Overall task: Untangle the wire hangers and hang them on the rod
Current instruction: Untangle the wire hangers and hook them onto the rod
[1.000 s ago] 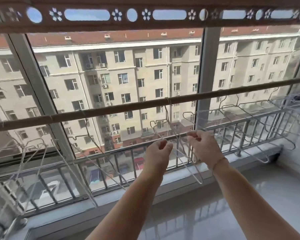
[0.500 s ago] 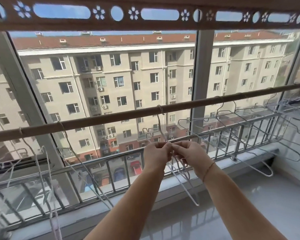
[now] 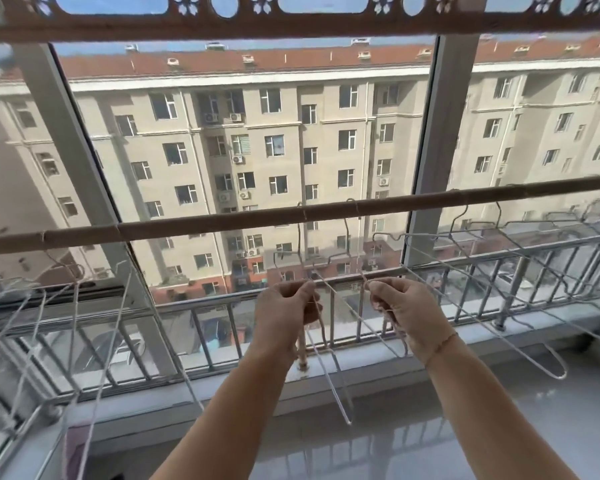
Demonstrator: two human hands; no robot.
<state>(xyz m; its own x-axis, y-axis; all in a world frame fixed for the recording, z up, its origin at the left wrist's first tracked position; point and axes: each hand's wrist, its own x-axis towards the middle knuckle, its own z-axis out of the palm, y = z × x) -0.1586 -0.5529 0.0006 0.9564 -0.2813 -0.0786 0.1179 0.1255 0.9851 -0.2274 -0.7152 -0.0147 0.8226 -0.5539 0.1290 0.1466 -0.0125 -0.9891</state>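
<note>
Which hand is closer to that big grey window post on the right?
The right hand. It is just below the foot of the window post; the left hand is farther off to the left. Both grip the wire hangers.

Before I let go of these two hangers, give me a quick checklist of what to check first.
1. Left hand grips the left hanger: ok.
2. Right hand grips the right hanger: ok.
3. Both hooks sit over the rod: ok, as far as the view shows.
4. The two hangers are free of each other below the hands: cannot tell, since the wires cross there.
5. Bare rod separates this pair from the hung hangers farther right: ok.
</note>
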